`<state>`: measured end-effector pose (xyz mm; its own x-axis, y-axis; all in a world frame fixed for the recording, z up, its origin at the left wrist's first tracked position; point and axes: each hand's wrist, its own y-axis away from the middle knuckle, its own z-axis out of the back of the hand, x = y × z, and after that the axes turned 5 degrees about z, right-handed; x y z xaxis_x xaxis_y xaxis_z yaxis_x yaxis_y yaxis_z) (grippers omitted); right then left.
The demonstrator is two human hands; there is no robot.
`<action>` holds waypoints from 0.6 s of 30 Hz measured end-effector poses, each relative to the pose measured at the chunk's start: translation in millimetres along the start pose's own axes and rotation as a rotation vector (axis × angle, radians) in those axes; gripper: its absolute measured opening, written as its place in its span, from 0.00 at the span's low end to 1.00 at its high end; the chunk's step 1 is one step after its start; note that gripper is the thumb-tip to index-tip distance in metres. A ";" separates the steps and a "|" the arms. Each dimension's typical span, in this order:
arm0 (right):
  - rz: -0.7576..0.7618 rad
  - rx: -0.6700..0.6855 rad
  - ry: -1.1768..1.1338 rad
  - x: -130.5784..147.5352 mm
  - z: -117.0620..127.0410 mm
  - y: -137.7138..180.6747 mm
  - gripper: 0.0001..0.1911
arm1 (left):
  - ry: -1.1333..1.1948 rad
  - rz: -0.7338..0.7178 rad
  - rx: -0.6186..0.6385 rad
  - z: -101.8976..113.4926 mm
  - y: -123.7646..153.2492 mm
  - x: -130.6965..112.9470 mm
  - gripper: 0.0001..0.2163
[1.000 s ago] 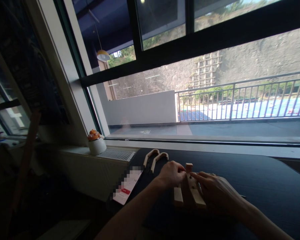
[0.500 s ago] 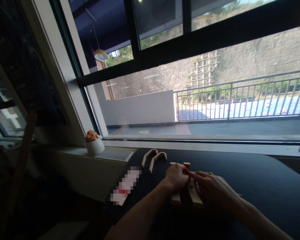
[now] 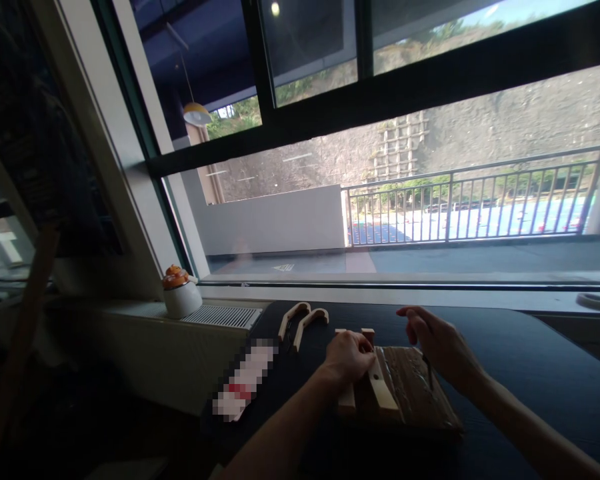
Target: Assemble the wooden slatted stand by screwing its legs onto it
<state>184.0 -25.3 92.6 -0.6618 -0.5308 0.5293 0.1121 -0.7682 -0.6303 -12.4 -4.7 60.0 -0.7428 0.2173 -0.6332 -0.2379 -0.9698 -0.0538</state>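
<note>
My left hand (image 3: 349,359) rests on the pale wooden pieces, its fingers closed at the right-hand wooden strip (image 3: 384,393); what they pinch is hidden. This strip has a dark hole and lies along the left part of a brown wooden board (image 3: 414,387). A second pale strip (image 3: 347,400) shows partly beneath my left hand. My right hand (image 3: 439,347) is raised over the board's far right part, fingers curled with the index finger pointing left. A thin dark rod (image 3: 429,375) sticks down from under this hand; its kind is unclear.
Two curved wooden pieces (image 3: 303,327) lie at the back left of the black table (image 3: 520,373). Near the left edge is a blurred pink-and-white item (image 3: 245,380). A white jar with an orange top (image 3: 183,297) stands by the radiator grille (image 3: 225,319). A tape-like roll (image 3: 594,301) sits on the sill.
My right hand has lifted away from my left fingers and moved right and up, uncovering the brown board and the thin rod. My left hand stays at the wooden strip.
</note>
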 end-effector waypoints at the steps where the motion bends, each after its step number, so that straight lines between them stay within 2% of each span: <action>1: 0.021 -0.001 0.063 -0.9 -1.5 4.5 0.21 | -0.001 -0.001 0.001 0.2 0.2 -0.5 0.12; 4: 0.087 0.027 0.230 -3.2 0.0 12.6 0.19 | -0.006 -0.008 0.000 1.4 1.2 -2.6 0.11; 6: 0.103 0.147 0.245 -3.6 4.7 12.2 0.16 | -0.015 -0.003 -0.005 2.5 1.9 -3.7 0.11; 9: 0.108 0.336 0.143 -1.3 11.7 5.3 0.15 | -0.014 0.000 0.002 3.6 2.4 -4.6 0.11; 14: 0.105 0.203 0.087 11.8 9.4 -10.7 0.14 | -0.020 0.008 -0.021 3.1 2.4 -5.2 0.11; 18: 0.173 0.222 0.061 22.9 -4.3 -15.8 0.13 | -0.028 0.005 -0.030 2.5 2.5 -5.1 0.11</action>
<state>163.9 -23.7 112.3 -0.6611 -0.6435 0.3859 0.3822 -0.7314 -0.5648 -10.7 -7.9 65.0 -0.7613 0.2156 -0.6116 -0.2160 -0.9736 -0.0743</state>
